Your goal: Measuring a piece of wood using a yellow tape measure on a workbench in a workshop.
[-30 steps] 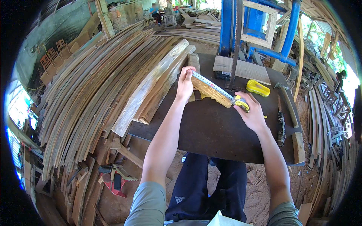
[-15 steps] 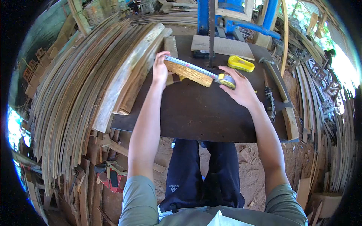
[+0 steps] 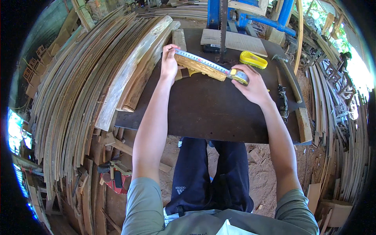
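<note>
A rough wooden block point(image 3: 201, 69) is held up over the dark worktable point(image 3: 203, 113). My left hand point(image 3: 169, 62) closes round the block's left end, with the end of the tape blade point(image 3: 204, 62) at its fingers. The white blade runs along the block's upper edge, sloping down to the right. At its other end my right hand point(image 3: 250, 84) grips the yellow and grey tape measure point(image 3: 239, 77), just beyond the block's right end. A yellow and dark object point(image 3: 185, 73) shows partly beneath the block; its kind is hidden.
An upright saw blade point(image 3: 223, 33) rises behind the block, before a blue machine frame point(image 3: 270, 22). Rightward lie a yellow oval brush-like item point(image 3: 253, 59), a hammer point(image 3: 290, 80) and a wood piece point(image 3: 303, 124). Long boards point(image 3: 86, 78) are stacked at the left.
The block has tilted, so its front face looks narrower and the tape's markings show more fully. My right hand and the tape measure have shifted slightly right and up.
</note>
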{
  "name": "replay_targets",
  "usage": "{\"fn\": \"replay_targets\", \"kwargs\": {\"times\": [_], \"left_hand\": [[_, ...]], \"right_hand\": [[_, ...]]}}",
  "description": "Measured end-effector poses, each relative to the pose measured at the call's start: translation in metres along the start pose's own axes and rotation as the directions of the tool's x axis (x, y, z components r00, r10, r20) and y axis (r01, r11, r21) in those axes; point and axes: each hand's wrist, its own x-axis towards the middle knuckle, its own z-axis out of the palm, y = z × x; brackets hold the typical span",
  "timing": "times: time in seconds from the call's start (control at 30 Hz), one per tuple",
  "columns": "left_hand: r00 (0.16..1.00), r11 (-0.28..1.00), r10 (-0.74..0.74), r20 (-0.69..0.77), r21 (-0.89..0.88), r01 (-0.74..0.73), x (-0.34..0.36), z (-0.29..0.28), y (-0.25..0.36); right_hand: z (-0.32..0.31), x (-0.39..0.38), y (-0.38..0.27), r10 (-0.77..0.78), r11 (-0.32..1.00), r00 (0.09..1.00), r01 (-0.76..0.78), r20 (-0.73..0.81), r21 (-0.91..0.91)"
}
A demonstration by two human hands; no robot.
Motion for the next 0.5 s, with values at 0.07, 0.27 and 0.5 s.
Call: {"fn": "replay_targets", "kwargs": {"times": [0.07, 0.27, 0.5], "left_hand": [[0.99, 0.989, 0.139, 0.009, 0.057, -0.14, 0.011, -0.024, -0.013], [0.999, 1.0, 0.02, -0.024, 0.02, -0.02, -0.006, -0.003, 0.007], [0.999, 1.0, 0.032, -0.023, 0.003, -0.031, -0.008, 0.001, 0.01]], "right_hand": [[0.007, 0.006, -0.005, -0.003, 0.999, 1.0, 0.002, 0.017, 0.05], [0.006, 0.001, 0.012, 0.02, 0.999, 0.999, -0.022, 0.047, 0.044], [0.008, 0.002, 0.012, 0.031, 0.997, 0.997, -0.036, 0.069, 0.073]]}}
